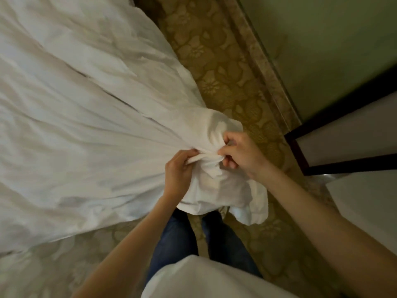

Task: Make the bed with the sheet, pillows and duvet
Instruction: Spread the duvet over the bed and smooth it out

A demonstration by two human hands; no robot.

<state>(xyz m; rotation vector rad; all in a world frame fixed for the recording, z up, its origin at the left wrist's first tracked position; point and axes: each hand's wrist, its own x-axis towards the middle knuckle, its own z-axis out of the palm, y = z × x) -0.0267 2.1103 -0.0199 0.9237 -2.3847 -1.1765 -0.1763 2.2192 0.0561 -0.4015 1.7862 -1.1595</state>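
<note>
- Two hands meet at one bunched corner of the white sheet (86, 125), near the middle of the view and slightly right of centre.
- Left hand (179, 168): fingers curled round a gathered fold of the cloth, gripping it from the near-left side.
- Right hand (240, 155): thumb and fingertips pinch the same gather from the right; the two hands are almost touching.
- Sheet: it fans out from the grip toward the left and far left in long tensioned creases. A loose flap hangs below the hands, over the person's legs.
- What lies beneath the sheet cannot be told.
- Person: blue jeans (171, 239) and a white top (204, 280) show at the near edge, both forearms bare.
- Floor: gold patterned carpet (214, 61) runs from far to near, right of the sheet.
- Right side: a pale green wall (322, 50) above a mottled skirting strip (257, 61). A dark-framed panel (343, 163) stands near the right hand, apart from it.
</note>
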